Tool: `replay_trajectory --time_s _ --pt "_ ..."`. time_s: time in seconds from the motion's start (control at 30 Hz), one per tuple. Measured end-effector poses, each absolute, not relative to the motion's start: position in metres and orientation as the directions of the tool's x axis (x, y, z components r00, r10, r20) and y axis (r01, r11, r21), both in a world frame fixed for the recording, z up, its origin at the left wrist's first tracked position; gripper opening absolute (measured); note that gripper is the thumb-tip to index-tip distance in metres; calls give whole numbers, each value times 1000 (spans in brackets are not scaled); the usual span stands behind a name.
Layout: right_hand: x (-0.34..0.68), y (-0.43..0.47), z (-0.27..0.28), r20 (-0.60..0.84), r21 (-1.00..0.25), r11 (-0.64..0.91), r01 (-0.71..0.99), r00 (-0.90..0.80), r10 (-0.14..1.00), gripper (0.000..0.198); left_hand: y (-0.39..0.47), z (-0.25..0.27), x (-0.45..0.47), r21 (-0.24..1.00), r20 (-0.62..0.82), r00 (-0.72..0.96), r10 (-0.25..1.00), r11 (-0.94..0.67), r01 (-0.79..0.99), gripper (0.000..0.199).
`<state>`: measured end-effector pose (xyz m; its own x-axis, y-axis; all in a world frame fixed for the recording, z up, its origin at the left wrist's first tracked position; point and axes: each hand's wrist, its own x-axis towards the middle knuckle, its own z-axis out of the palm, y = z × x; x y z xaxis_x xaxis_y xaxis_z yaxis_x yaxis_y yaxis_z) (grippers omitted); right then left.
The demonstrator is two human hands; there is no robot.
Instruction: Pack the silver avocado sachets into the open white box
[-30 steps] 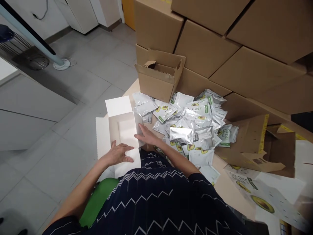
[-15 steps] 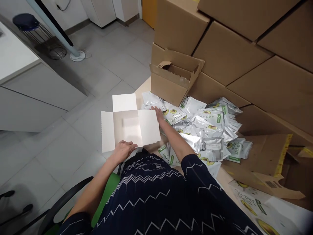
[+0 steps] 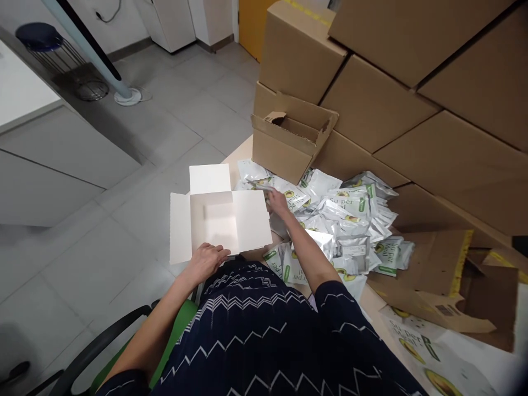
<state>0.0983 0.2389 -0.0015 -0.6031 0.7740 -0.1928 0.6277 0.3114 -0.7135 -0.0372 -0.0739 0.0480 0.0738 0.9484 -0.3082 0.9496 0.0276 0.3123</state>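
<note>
An open white carton (image 3: 212,220) stands in front of me with its flaps folded out; its visible inside is bare. My left hand (image 3: 207,259) is closed over the near wall of this carton, fingers over the edge. Just past the carton's right flap, my right hand (image 3: 278,202) is closed on the edge of a silver-white pouch (image 3: 260,186), seen almost edge-on. Beside and beyond that hand lies a loose heap of pouches (image 3: 350,209) printed with avocados and "Super Meal".
A small open brown box (image 3: 284,146) stands behind the heap. Large brown cartons (image 3: 379,99) are stacked along the right. An opened brown box (image 3: 429,275) and a large printed white bag (image 3: 445,357) lie at lower right. A green chair (image 3: 177,330) is beneath me.
My right hand has moved slightly right and toward me, from lying by the carton's flap to gripping a pouch. The left hand stays on the carton; the view has shifted slightly.
</note>
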Motion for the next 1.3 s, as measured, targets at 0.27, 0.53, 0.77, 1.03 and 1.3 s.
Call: replay_trajectory --time_s 0.27,0.53,0.77,1.03,1.3 --pt "183 240 66 -232 -961 -239 -136 -62 971 30 -59 52 -24 325 -302 194 933 -90 941 33" --pt "185 176 136 -42 -971 -129 -202 -384 922 37 -45 53 5 330 -300 174 938 -69 941 27" --pt "138 113 96 -203 -979 -153 134 -716 668 36 -64 51 12 295 -213 -19 977 83 952 33" --pt "144 117 104 -238 -890 146 431 -714 658 36 -71 47 11 302 -202 -44 978 105 947 40" --pt "112 95 113 -452 -489 710 507 -843 291 30 -66 49 17 254 -166 -48 985 90 963 38"
